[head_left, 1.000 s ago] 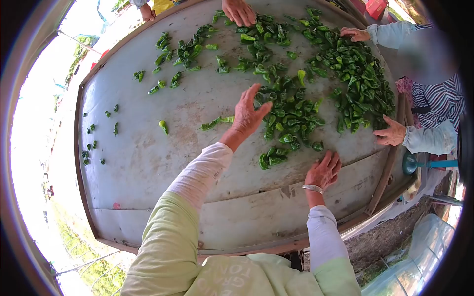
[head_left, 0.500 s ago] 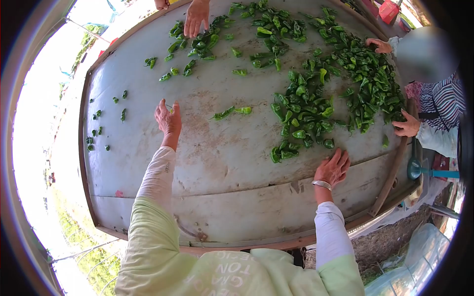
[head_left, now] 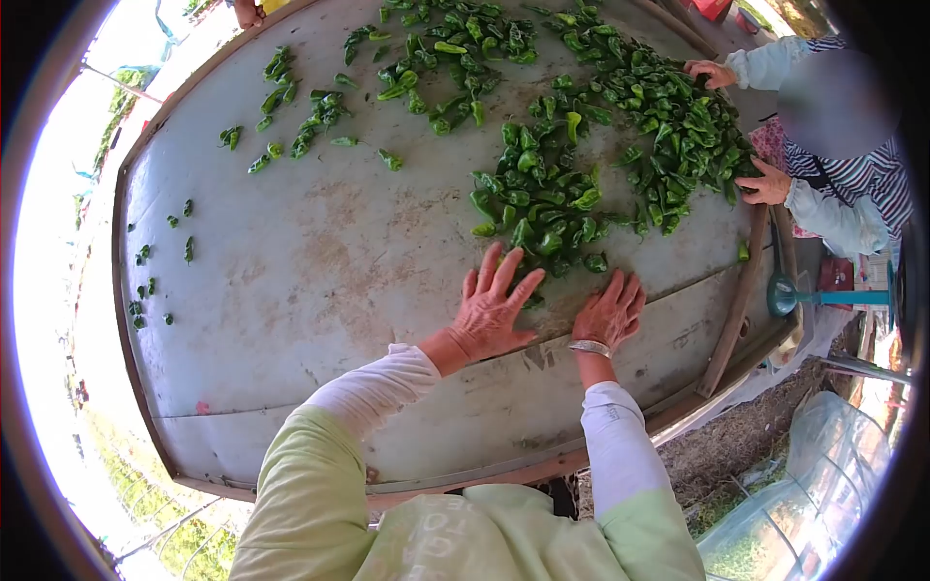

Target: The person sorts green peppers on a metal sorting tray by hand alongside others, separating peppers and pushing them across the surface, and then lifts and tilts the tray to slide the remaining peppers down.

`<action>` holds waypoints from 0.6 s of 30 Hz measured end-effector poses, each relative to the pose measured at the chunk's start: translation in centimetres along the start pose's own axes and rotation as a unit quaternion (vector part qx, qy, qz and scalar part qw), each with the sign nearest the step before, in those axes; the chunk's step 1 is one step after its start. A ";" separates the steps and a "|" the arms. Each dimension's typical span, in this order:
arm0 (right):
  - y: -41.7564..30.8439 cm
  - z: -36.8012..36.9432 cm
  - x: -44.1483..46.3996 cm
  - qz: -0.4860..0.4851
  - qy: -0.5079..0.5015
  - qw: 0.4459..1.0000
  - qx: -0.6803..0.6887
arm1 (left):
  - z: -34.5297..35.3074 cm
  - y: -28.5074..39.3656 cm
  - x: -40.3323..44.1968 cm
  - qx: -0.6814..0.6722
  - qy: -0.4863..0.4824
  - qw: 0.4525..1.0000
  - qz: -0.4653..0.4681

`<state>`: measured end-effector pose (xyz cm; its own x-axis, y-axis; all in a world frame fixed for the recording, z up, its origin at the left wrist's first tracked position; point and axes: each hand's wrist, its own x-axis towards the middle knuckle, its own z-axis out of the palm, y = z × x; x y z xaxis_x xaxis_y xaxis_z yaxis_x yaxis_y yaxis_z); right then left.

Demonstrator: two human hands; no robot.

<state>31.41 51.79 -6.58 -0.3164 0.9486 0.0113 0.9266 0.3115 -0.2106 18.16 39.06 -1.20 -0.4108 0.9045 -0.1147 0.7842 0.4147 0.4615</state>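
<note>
My left hand [head_left: 492, 308] is spread open, palm down, with its fingertips at the near edge of a heap of green peppers [head_left: 528, 198]. Part of the pile's edge is hidden beneath those fingers. Just to the right, my right hand [head_left: 608, 315] lies palm down on the grey tabletop [head_left: 320, 339], fingers apart, with a bracelet [head_left: 590, 347] at the wrist. A single pepper [head_left: 595, 262] lies just beyond its fingertips. Neither hand visibly grips anything.
Across the right side, a co-worker's hands [head_left: 765, 182] touch a larger pepper heap [head_left: 668, 116]. Smaller clusters [head_left: 320, 116] lie at the far side, and several small dark peppers [head_left: 189, 249] at the left. A wooden strip [head_left: 733, 310] borders the right. Another person's hand [head_left: 249, 14] shows at the far edge.
My left hand has swung from the table's left side to beside my right hand, its fingers now spread. Two loose peppers are gone from the middle. The far person's reaching hand has drawn back.
</note>
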 end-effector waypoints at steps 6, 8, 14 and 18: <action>0.1 0.6 0.3 0.005 0.009 1.000 0.025 | 2.9 0.4 7.3 0.020 0.113 0.989 0.097; 0.0 0.8 0.2 0.010 0.007 1.000 0.021 | 2.7 0.3 10.3 0.008 0.114 0.988 0.101; 0.2 0.2 0.2 -0.001 -0.001 1.000 0.003 | -1.7 1.0 14.1 -0.094 0.183 0.978 0.029; -0.2 0.2 0.1 0.003 -0.015 1.000 0.008 | -4.6 -4.3 14.4 -0.006 0.288 0.957 -0.019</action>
<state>31.17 51.86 -6.73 -0.3172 0.9481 -0.0197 0.9252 0.3048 -0.2261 6.78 49.83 -0.81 -0.6296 0.6824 0.3713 0.7600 0.4421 0.4764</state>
